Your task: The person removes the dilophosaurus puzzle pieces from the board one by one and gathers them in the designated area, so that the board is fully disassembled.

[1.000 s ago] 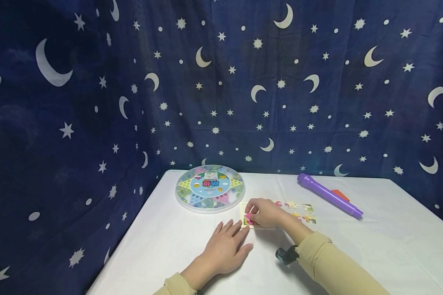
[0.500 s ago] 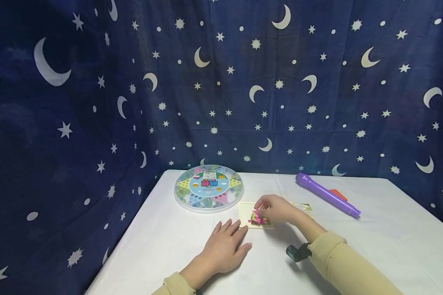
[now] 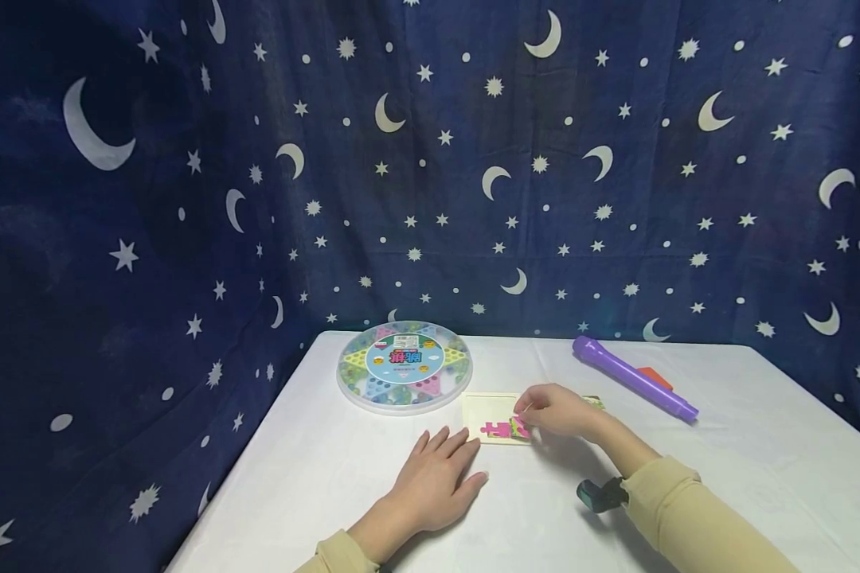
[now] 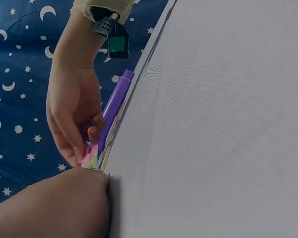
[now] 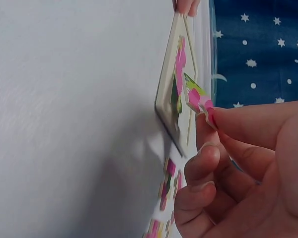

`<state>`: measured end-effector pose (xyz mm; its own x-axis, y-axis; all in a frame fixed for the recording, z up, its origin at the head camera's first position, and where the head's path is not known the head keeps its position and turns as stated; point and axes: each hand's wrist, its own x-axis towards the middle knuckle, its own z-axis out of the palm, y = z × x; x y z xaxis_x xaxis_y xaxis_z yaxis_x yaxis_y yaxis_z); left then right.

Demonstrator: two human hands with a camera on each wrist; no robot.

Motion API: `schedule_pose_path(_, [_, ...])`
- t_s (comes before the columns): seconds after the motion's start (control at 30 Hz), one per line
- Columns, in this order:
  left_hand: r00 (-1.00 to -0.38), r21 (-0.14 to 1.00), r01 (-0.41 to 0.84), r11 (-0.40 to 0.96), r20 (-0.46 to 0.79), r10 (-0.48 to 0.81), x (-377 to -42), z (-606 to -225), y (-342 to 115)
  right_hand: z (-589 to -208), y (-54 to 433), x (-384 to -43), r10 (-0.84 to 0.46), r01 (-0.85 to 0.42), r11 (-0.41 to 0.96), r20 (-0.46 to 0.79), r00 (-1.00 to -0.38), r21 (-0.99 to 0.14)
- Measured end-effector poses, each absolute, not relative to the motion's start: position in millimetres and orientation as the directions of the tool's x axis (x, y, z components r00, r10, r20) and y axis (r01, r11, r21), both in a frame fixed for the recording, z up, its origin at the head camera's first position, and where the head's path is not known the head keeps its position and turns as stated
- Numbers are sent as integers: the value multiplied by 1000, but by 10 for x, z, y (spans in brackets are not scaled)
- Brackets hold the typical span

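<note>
Between thumb and fingertips, my right hand (image 3: pixel 555 410) pinches a pink and green jigsaw piece (image 5: pixel 194 94). It holds the piece tilted over the right part of a cream puzzle tray (image 3: pixel 477 407). Joined pink and green pieces (image 3: pixel 497 430) lie along the tray's near edge, partly hidden behind the held piece in the head view. My left hand (image 3: pixel 433 481) rests palm down on the white table with fingers spread, fingertips right at the tray's near left corner.
Several loose jigsaw pieces (image 5: pixel 169 181) lie beyond the tray's right side, mostly behind my right hand in the head view. A round Chinese checkers box (image 3: pixel 404 368) stands back left. At back right lie a purple microphone-shaped tube (image 3: pixel 634 378) and an orange item (image 3: pixel 655 377).
My right hand has moved rightward across the tray with the pinched piece, uncovering the tray's left part and the joined pieces. The left hand stays in place.
</note>
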<state>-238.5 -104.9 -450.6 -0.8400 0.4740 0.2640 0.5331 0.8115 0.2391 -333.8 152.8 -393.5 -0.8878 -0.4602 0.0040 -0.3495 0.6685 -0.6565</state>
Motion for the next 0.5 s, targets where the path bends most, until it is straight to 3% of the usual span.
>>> schedule_pose_path(0.5, [-839, 237, 533, 813, 272, 471, -2382, -4500, -1044, -3977, 1827, -3280, -417, -226, 691, -124, -900, -687])
